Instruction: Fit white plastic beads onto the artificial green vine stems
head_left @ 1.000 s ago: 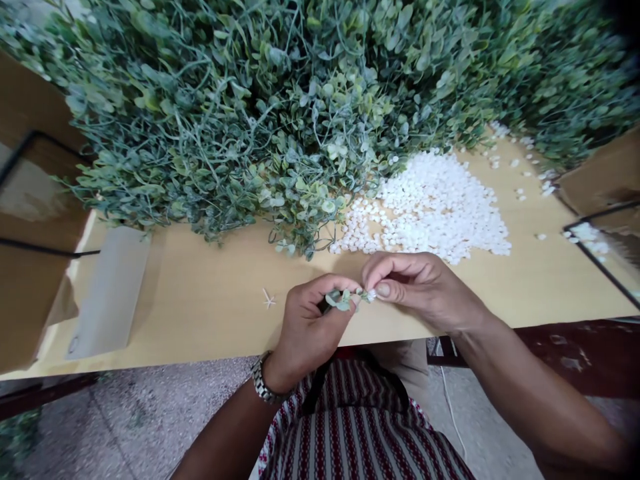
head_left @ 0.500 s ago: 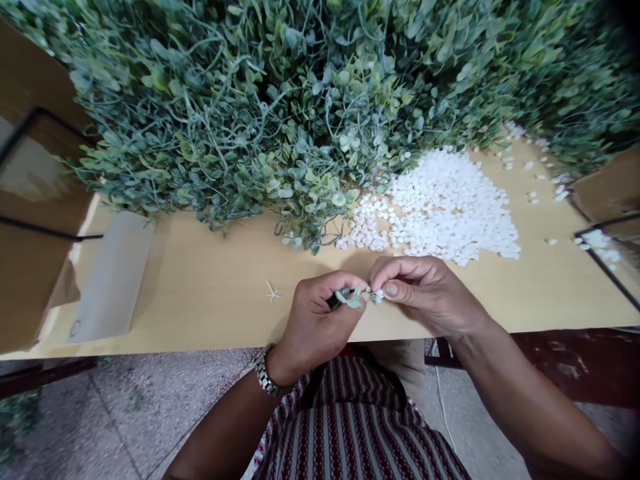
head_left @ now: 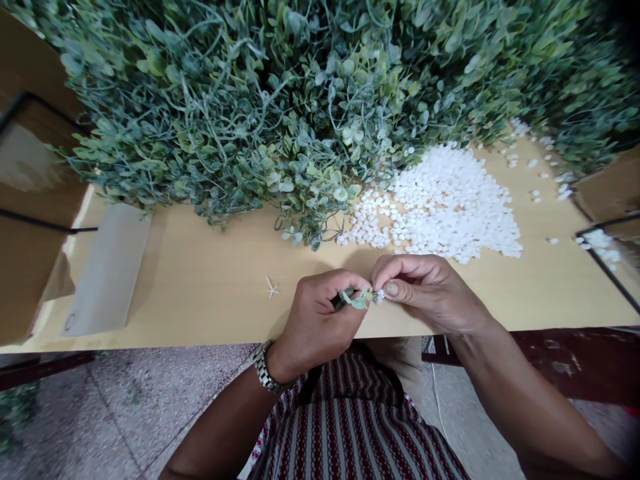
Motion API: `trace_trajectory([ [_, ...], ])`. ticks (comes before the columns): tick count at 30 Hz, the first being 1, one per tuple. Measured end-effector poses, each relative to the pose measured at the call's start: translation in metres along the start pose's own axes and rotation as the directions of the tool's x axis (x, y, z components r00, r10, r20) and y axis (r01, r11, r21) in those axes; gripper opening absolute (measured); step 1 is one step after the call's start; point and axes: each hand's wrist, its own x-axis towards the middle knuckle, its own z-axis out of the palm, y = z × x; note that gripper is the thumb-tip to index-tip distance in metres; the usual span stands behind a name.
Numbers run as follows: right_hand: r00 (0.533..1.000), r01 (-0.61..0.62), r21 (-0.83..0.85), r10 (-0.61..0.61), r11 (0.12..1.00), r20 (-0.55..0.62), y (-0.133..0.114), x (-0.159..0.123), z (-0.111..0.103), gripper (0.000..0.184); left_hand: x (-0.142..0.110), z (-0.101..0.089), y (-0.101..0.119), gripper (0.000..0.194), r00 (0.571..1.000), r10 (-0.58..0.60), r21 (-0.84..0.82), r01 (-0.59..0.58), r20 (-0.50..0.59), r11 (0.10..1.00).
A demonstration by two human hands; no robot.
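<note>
My left hand point(head_left: 330, 313) is closed on a small green leafy sprig point(head_left: 356, 300), its leaves showing between thumb and fingers. Thumb and forefinger of my right hand point(head_left: 425, 290) pinch a small white bead-like piece point(head_left: 381, 294) at the sprig's tip. The two hands nearly touch over the table's front edge. Just beyond my right hand lies a heap of small white pieces point(head_left: 450, 200). To the left of my left hand, a tiny white star-shaped piece point(head_left: 272, 287) rests on the tabletop.
A big mound of green artificial foliage point(head_left: 225, 113) covers the back of the wooden table point(head_left: 200, 280). Cardboard boxes with black wire frames stand at left point(head_left: 35, 173) and right point(head_left: 613, 180). A translucent plastic strip point(head_left: 110, 267) lies at the left. White pieces are scattered at the right.
Both hands have shifted slightly right in the picture, as has the white heap. The sprig stays in my left hand, and my right fingertips keep pinching at its tip.
</note>
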Motion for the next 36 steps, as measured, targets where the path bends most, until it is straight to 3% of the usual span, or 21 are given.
trace_trajectory([
  [27, 0.998, 0.061, -0.183, -0.063, 0.981, -0.009, -0.0016, 0.0006, 0.0014, 0.02, 0.0006, 0.0007, -0.0005, 0.013, 0.995, 0.08, 0.082, -0.085, 0.061, 0.993],
  [36, 0.997, 0.072, -0.16, -0.069, 0.984, 0.025, -0.0024, 0.0024, 0.0005, 0.02, 0.0001, 0.0017, -0.0018, 0.013, 0.994, 0.093, 0.079, -0.098, 0.062, 0.992],
])
